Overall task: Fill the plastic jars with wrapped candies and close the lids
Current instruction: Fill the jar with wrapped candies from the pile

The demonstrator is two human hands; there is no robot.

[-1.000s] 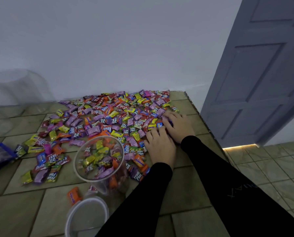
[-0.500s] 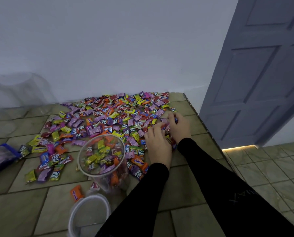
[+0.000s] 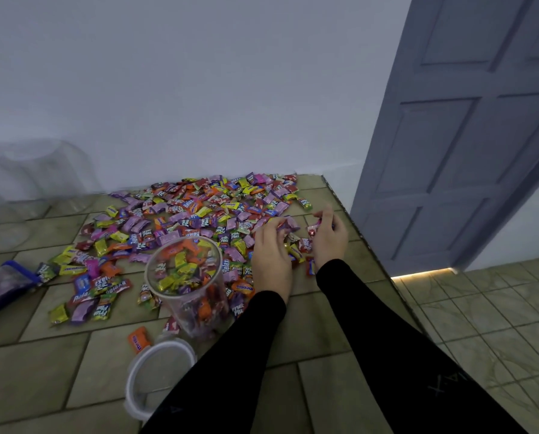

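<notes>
We are noting wrapped candies showing in purple, yellow, orange, red and green. The jar is showing clear, its lid white-rimmed. The tiles are appearing olive-beige, the door grey-blue, the sleeves black, the wall white.

Candy wrappers read "Relax", "Fruit Plus", "mentos".

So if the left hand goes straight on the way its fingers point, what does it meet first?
Probably more of the loose candies just beyond the left hand, and the wall after them; depth is hard to judge.
</notes>
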